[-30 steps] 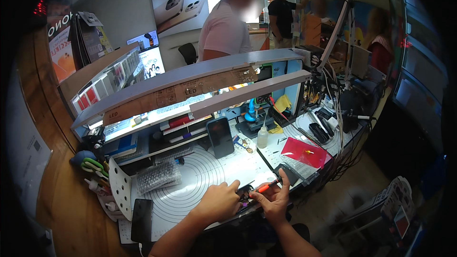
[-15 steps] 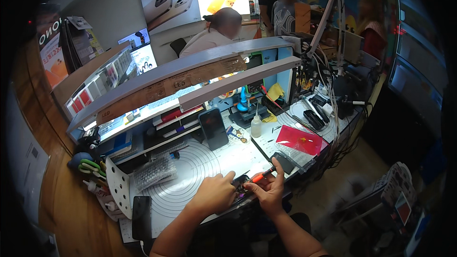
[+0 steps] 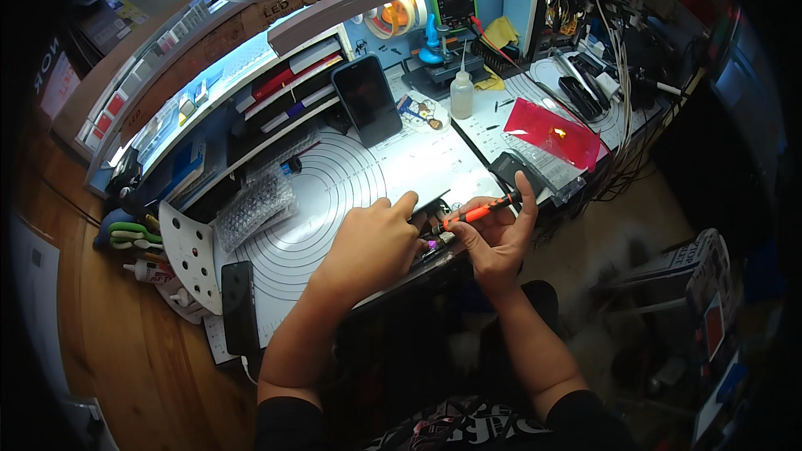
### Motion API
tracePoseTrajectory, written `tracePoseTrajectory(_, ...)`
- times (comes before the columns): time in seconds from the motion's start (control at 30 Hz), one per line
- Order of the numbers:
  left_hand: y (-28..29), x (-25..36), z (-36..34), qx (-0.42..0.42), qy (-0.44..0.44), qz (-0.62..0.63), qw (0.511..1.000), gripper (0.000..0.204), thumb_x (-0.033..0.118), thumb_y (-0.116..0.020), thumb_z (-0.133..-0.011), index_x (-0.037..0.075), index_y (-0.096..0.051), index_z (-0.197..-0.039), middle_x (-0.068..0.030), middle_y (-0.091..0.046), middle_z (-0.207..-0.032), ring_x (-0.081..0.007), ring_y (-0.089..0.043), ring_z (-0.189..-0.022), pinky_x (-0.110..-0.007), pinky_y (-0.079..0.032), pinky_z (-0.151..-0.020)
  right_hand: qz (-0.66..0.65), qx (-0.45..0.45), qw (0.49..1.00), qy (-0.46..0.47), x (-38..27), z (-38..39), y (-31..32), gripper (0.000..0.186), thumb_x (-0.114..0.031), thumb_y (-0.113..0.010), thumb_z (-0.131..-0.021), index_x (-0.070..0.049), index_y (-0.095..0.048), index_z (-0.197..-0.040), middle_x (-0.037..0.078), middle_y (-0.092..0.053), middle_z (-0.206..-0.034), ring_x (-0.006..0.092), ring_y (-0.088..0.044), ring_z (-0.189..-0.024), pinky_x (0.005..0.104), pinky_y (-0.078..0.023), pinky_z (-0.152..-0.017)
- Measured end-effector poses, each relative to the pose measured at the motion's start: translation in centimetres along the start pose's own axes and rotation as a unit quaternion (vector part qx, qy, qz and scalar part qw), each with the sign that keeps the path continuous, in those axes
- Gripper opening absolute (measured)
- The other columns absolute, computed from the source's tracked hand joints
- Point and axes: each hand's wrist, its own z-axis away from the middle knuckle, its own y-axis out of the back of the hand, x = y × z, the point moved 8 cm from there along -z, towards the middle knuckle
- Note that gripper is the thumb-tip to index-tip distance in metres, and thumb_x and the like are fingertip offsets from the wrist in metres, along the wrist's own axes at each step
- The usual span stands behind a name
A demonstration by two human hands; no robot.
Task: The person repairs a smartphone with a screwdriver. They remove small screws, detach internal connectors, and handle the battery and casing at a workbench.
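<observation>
My right hand (image 3: 499,252) is closed around an orange and black screwdriver (image 3: 479,213), its index finger raised along the handle's end. The screwdriver slants down leftward to a small dark device (image 3: 429,224) with its inner parts exposed. My left hand (image 3: 373,238) grips that device from the left, fingers curled so that much of it is hidden. Its exact kind is hard to make out. A bit of purple (image 3: 433,244) shows at the device's near side. Both hands are at the front edge of a white work mat (image 3: 334,175) printed with rings.
A dark phone (image 3: 368,102) leans upright behind the hands, beside a dropper bottle (image 3: 461,93). Another phone (image 3: 240,307) with a white cable lies at the left, near bubble wrap (image 3: 259,213). A black phone-like slab (image 3: 511,169) and a red sheet (image 3: 551,134) lie rightward.
My view has tipped down, so the bench sits higher in the picture and more of my forearms shows. Both hands keep their holds, the screwdriver still at the device.
</observation>
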Motion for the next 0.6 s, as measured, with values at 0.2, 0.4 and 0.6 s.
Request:
tracePoseTrajectory(0.2, 0.32, 0.04, -0.07, -0.020, 0.002, -0.001, 1.000, 0.032, 0.033, -0.075, -0.093, 0.005, -0.081, -0.107, -0.0097, -0.064, -0.112, -0.0281, -0.069, -0.090, -0.041, -0.055, -0.072, -0.007, -0.013, 1.000, 0.003, 0.45, 0.13, -0.02, 0.101, 0.014, -0.072, -0.093, -0.012, -0.008, -0.166, 0.020, -0.067, -0.113, 0.0242, -0.073, -0.102, 0.0399, -0.063, -0.095)
tracePoseTrajectory(0.4, 0.35, 0.09, -0.16, -0.025, 0.010, 0.001, 1.000, 0.032, 0.033, -0.075, -0.093, 0.005, -0.082, -0.107, -0.0099, -0.065, -0.117, -0.0278, -0.069, -0.091, -0.042, -0.055, -0.073, 0.015, -0.027, 0.999, 0.013, 0.39, 0.21, -0.07, 0.101, 0.013, -0.073, -0.092, -0.013, -0.009, -0.165, 0.019, -0.067, -0.113, 0.0248, -0.074, -0.102, 0.0391, -0.063, -0.093)
tracePoseTrajectory(0.6, -0.05, -0.08, -0.12, -0.009, 0.005, 0.008, 1.000, 0.031, 0.034, -0.076, -0.092, 0.006, -0.083, -0.102, -0.0095, -0.065, -0.116, -0.0271, -0.068, -0.090, -0.041, -0.056, -0.072, 0.024, -0.024, 0.999, 0.015, 0.67, 0.36, -0.06, 0.100, 0.014, -0.073, -0.092, -0.013, -0.010, -0.165, 0.019, -0.067, -0.113, 0.0248, -0.074, -0.102, 0.0390, -0.063, -0.093)
